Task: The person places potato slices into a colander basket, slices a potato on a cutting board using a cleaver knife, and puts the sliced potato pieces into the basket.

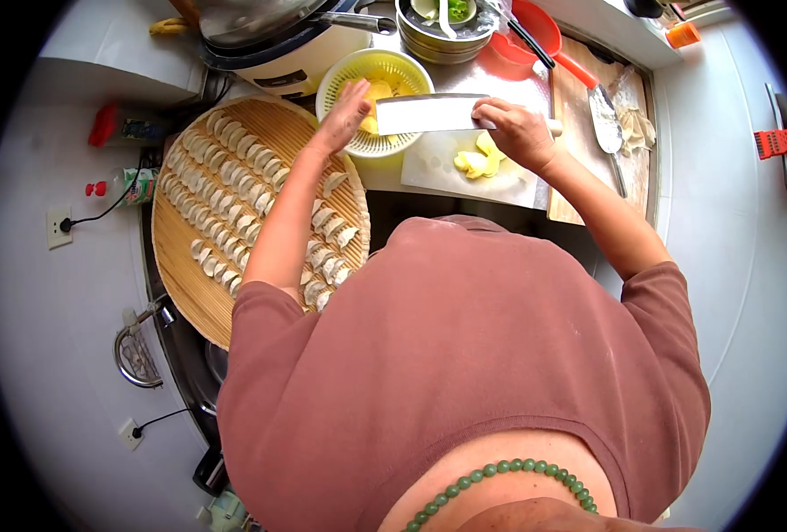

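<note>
My right hand (pixel 516 133) is closed on a cleaver (pixel 429 113), whose wide blade reaches left over the rim of a pale green strainer basket (pixel 329 82). Yellow slices (pixel 374 96) lie inside that basket. At the basket's left side is my left hand (pixel 345 115), fingers stretched out, holding nothing. Below the cleaver, a white cutting board (pixel 429 168) bears more yellow pieces (pixel 479 158).
On the left, a large round woven tray (pixel 181 266) carries rows of dumplings. A big cooker (pixel 305 66) stands behind it. Steel bowls (pixel 447 46), a red basin (pixel 540 27) and a wooden board (pixel 571 191) with a floury spatula (pixel 606 124) are at the right.
</note>
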A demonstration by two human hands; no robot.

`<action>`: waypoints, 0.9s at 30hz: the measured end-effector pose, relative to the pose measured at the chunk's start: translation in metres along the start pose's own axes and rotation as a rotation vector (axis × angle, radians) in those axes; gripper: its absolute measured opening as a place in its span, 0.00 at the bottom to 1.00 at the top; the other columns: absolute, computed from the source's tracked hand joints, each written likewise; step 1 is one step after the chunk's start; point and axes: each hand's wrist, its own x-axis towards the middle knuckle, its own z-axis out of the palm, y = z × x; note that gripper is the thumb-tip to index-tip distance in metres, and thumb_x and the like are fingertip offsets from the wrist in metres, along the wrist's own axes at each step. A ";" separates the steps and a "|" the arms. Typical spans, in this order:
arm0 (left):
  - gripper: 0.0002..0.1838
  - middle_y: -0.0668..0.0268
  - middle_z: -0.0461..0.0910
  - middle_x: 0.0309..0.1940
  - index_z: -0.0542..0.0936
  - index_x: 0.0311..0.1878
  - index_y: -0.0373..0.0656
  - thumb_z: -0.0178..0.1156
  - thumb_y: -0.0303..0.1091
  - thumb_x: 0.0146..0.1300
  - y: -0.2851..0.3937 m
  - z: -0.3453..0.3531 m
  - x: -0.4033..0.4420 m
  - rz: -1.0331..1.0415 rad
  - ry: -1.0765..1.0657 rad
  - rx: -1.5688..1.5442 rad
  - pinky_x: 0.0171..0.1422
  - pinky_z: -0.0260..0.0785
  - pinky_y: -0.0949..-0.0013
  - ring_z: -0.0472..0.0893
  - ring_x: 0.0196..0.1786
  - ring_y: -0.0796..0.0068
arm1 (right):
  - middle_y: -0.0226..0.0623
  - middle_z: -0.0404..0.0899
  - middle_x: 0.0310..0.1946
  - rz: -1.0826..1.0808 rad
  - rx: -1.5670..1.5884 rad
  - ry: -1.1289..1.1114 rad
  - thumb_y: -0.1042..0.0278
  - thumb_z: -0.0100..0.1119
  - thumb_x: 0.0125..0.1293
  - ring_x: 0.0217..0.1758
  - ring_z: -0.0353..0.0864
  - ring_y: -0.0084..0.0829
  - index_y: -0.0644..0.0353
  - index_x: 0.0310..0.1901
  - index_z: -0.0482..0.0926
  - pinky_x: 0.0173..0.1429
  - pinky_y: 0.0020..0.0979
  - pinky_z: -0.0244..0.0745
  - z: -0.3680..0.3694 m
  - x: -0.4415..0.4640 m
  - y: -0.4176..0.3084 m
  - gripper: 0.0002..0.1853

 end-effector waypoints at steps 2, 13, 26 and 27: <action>0.35 0.51 0.68 0.67 0.74 0.63 0.39 0.48 0.62 0.70 0.008 0.001 0.003 0.106 0.285 -0.022 0.76 0.54 0.58 0.64 0.72 0.52 | 0.30 0.84 0.35 0.087 0.187 0.113 0.76 0.60 0.60 0.33 0.84 0.33 0.54 0.40 0.79 0.35 0.30 0.79 -0.007 -0.019 0.009 0.07; 0.21 0.55 0.76 0.57 0.78 0.58 0.42 0.64 0.32 0.61 0.107 0.138 -0.008 0.291 0.208 -0.311 0.66 0.67 0.60 0.75 0.61 0.53 | 0.27 0.77 0.29 1.321 1.263 0.294 0.80 0.59 0.62 0.21 0.70 0.16 0.60 0.46 0.74 0.25 0.18 0.68 0.017 -0.195 0.024 0.11; 0.39 0.49 0.58 0.71 0.68 0.69 0.46 0.68 0.48 0.55 0.097 0.235 0.014 0.180 0.229 0.094 0.75 0.49 0.45 0.57 0.72 0.40 | 0.28 0.77 0.28 1.360 1.450 0.379 0.79 0.61 0.63 0.22 0.72 0.18 0.61 0.50 0.71 0.25 0.19 0.69 0.063 -0.223 0.007 0.15; 0.39 0.49 0.58 0.71 0.68 0.69 0.47 0.69 0.49 0.54 0.097 0.238 0.015 0.184 0.232 0.094 0.75 0.49 0.45 0.57 0.72 0.40 | 0.28 0.77 0.28 1.359 1.453 0.345 0.79 0.61 0.63 0.21 0.72 0.17 0.61 0.50 0.71 0.24 0.19 0.68 0.065 -0.220 0.007 0.15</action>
